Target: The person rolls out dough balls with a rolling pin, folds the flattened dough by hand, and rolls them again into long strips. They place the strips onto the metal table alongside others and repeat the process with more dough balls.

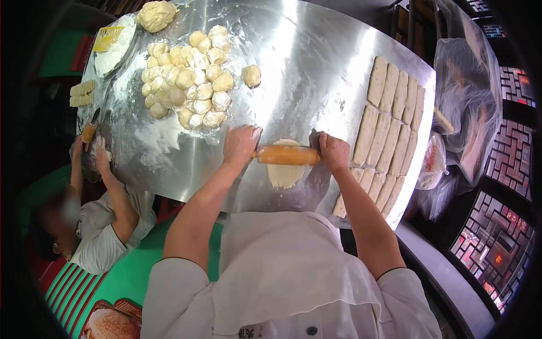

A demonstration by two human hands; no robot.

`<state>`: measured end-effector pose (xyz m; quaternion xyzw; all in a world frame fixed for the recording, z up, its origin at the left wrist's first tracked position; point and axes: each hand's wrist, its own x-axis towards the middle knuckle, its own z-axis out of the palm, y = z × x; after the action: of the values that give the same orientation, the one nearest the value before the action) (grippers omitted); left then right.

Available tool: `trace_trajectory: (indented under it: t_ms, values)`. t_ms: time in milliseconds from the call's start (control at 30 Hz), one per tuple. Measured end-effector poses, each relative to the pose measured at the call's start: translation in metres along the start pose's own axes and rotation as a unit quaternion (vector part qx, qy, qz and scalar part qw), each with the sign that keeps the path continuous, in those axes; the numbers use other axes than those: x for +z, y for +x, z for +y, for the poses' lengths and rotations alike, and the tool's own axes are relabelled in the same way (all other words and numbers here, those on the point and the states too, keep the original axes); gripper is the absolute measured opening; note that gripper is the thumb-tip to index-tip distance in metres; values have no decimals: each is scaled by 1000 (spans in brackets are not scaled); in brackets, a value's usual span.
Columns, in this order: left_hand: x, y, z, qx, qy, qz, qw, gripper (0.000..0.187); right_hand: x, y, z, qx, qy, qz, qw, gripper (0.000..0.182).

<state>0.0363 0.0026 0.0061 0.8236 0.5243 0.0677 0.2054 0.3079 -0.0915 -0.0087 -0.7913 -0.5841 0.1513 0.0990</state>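
A wooden rolling pin (288, 155) lies across a flattened oval of dough (284, 176) on the steel table. My left hand (241, 148) is closed round the pin's left handle, and my right hand (334, 151) grips the right one. Dough shows above and below the roller. Up and to the left sits a floury cluster of dough balls (189, 76), with a single dough ball (252, 75) apart from it on the right. Beyond my right hand, long flat dough strips (389, 121) lie side by side in rows.
The steel table (305, 68) carries a big dough lump (157, 16) and a flour pile (116, 53) with a yellow scraper (107, 38). At the left edge, another person's hands (100, 155) work with a rolling pin (89, 131). Clear plastic sheeting (466, 101) hangs at right.
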Motion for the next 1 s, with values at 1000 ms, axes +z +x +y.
trace_trajectory:
  t_ms: [1000]
  values:
    - [-128,-72,-165,-236,-200,315,897,21,-21,-136,-13,176,100,-82,976,58]
